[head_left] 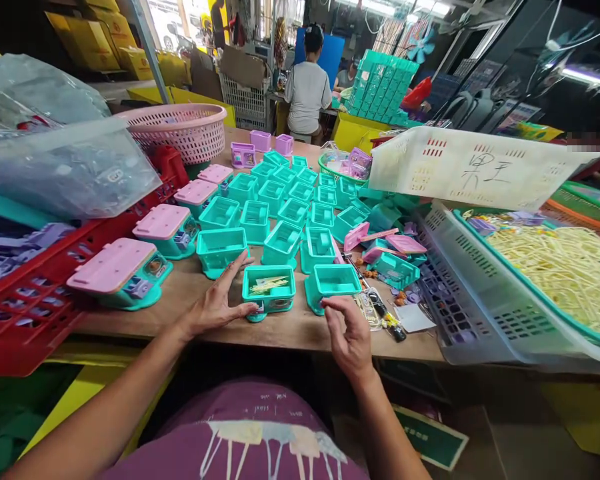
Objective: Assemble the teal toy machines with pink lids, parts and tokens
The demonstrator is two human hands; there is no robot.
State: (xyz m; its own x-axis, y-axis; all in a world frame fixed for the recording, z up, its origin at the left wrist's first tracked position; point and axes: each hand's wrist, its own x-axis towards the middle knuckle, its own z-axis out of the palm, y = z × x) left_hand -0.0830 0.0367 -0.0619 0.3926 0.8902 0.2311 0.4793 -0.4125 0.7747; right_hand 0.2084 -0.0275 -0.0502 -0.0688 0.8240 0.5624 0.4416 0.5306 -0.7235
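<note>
A small teal plastic box [269, 303] with thin pale yellow strands [269, 285] inside stands before me near the table's front edge. My left hand [215, 300] is at its left side, fingers spread, the thumb tip at the box's front left corner and the forefinger close to a second teal box [223, 250] behind. To the right stands another teal box [333, 287]. My right hand [350, 337] is in front of that one, fingers loosely curled with thumb and forefinger apart; its forefinger tip overlaps the box's base, and whether they touch I cannot tell.
Many teal boxes cover the table's middle. Pink-lidded boxes [113, 270] line the left, beside a red basket [55, 260]. At right lie a screwdriver [387, 320], loose pink lids [405, 243] and a basket of yellow loops [555, 273]. A person [307, 90] sits farther back.
</note>
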